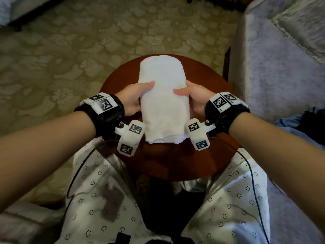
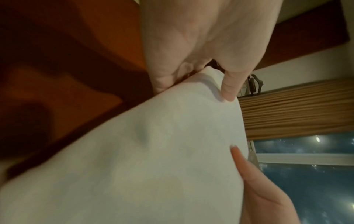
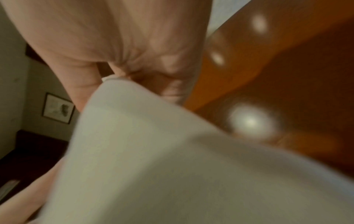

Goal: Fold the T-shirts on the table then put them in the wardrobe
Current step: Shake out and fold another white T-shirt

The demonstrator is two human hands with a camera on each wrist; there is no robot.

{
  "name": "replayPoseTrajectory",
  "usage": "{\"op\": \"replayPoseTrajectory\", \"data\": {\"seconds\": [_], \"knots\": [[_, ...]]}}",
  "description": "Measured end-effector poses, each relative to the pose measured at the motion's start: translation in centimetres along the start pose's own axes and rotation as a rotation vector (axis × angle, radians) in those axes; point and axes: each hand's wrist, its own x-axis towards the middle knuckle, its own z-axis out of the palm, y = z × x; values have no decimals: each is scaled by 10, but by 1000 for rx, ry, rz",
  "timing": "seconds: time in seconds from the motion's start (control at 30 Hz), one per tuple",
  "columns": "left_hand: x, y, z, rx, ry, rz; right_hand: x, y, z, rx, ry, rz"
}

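Note:
A folded white T-shirt forms a long thick bundle above a small round reddish-brown table. My left hand grips its left side, thumb on top and fingers underneath. My right hand grips the right side the same way. In the left wrist view the white T-shirt fills the lower frame, with my left thumb pressing its top edge. In the right wrist view the white T-shirt is blurred and close, pinched between my right thumb and fingers. The fingers under the cloth are hidden.
A grey-covered armchair or sofa stands close at the right. A patterned beige carpet spreads left and behind the table. My knees in smiley-print shorts sit against the table's near edge. Blue clothing lies at the right edge.

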Motion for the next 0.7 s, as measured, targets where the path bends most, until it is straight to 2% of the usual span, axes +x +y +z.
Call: {"op": "replayPoseTrajectory", "data": {"seconds": [0.07, 0.13, 0.33, 0.53, 0.7], "knots": [[-16, 4, -15, -103, -53, 18, 4, -6, 23, -30, -51, -8], [-36, 8, -35, -195, -41, 44, 10, -11, 49, -25, -107, -25], [-108, 7, -114, -351, 118, 141, 26, -12, 144, -17, -311, -16], [-191, -29, -182, -504, 311, 178, 24, -1, 250, -65, -556, 56], [-256, -59, -215, -619, 436, 185, 12, 16, 329, -75, -745, 111]]}}
